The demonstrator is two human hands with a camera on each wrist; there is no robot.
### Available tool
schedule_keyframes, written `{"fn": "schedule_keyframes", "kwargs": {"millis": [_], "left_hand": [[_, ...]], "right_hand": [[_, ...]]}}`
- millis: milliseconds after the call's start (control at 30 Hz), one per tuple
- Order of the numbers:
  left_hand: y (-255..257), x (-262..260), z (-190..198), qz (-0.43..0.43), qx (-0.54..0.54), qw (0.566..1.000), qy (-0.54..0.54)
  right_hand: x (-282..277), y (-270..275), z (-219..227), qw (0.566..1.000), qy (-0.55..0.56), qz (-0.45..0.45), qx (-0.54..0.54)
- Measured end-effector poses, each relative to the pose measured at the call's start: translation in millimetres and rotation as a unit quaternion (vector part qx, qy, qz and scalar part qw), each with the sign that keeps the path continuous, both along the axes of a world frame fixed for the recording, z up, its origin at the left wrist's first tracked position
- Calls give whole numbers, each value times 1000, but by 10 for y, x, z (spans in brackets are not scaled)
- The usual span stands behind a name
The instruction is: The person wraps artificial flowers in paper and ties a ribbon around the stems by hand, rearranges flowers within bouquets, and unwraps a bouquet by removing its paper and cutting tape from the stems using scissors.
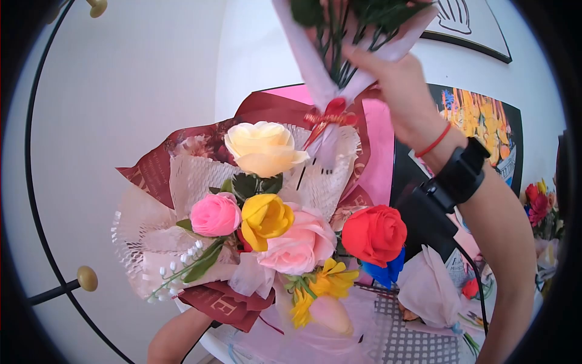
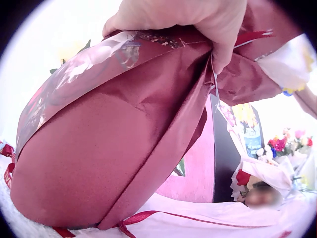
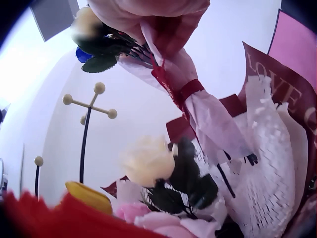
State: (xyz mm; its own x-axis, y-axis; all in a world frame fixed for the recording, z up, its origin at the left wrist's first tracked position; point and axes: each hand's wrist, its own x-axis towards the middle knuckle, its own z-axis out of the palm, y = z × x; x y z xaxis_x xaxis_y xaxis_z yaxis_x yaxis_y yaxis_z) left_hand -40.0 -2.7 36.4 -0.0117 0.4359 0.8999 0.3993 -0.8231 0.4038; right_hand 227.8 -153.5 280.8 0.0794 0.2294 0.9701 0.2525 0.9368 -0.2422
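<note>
My right hand (image 1: pixel 409 91) holds a small bouquet (image 1: pixel 339 79) wrapped in pale paper, its stems showing and a red ribbon bow (image 1: pixel 333 115) tied near the bottom. In the right wrist view, the wrapped stem end (image 3: pixel 213 124) points down over the large bouquet's white mesh lining (image 3: pixel 267 183). My left hand (image 2: pixel 183 20) grips the gathered dark red paper (image 2: pixel 119 144) of the large bouquet; the flowers hide that hand in the head view. Among its flowers are a cream rose (image 1: pixel 264 148), a pink rose (image 1: pixel 215 213), a red rose (image 1: pixel 374 235) and a yellow tulip (image 1: pixel 265 219).
A black stand with wooden knobs (image 1: pixel 87 278) rises at the left. On the right, a pale wrapped bouquet (image 1: pixel 430 285) lies by a grey lattice surface (image 1: pixel 400 330). A pink board (image 1: pixel 377 145) and a poster (image 1: pixel 485 127) lean behind, with more flowers (image 1: pixel 538 203) farther right.
</note>
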Motion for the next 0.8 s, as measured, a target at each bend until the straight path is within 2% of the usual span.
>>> {"fn": "schedule_keyframes", "kwargs": {"millis": [67, 167, 367, 400, 433, 500, 567, 667, 700, 800], "left_hand": [[-1, 40, 25, -2, 1, 1000, 4], [57, 88, 27, -2, -10, 1000, 6], [47, 190, 52, 0, -12, 1000, 13], [45, 204, 45, 0, -14, 1000, 15], [42, 217, 40, 0, -16, 1000, 17], [28, 255, 33, -1, -17, 1000, 22], [25, 261, 16, 1, -21, 999, 24], [25, 286, 10, 3, -25, 999, 28], [14, 309, 11, 3, -25, 999, 30], [28, 348, 0, 0, -28, 999, 33]], "right_hand": [[-64, 36, -126, 998, 20, 8, -57], [-45, 205, -213, 985, -11, -18, -170], [-5, 132, -71, 993, -21, 14, -118], [-61, 175, -110, 996, 19, 55, -74], [-59, 187, -141, 996, 20, 54, -75], [-41, 184, -206, 984, 8, 22, -175], [-62, 231, -291, 981, 10, 34, -188], [-31, 287, -395, 954, -47, 46, -293], [0, 280, -430, 954, -46, 46, -291], [38, 352, -470, 910, -96, 37, -402]]}}
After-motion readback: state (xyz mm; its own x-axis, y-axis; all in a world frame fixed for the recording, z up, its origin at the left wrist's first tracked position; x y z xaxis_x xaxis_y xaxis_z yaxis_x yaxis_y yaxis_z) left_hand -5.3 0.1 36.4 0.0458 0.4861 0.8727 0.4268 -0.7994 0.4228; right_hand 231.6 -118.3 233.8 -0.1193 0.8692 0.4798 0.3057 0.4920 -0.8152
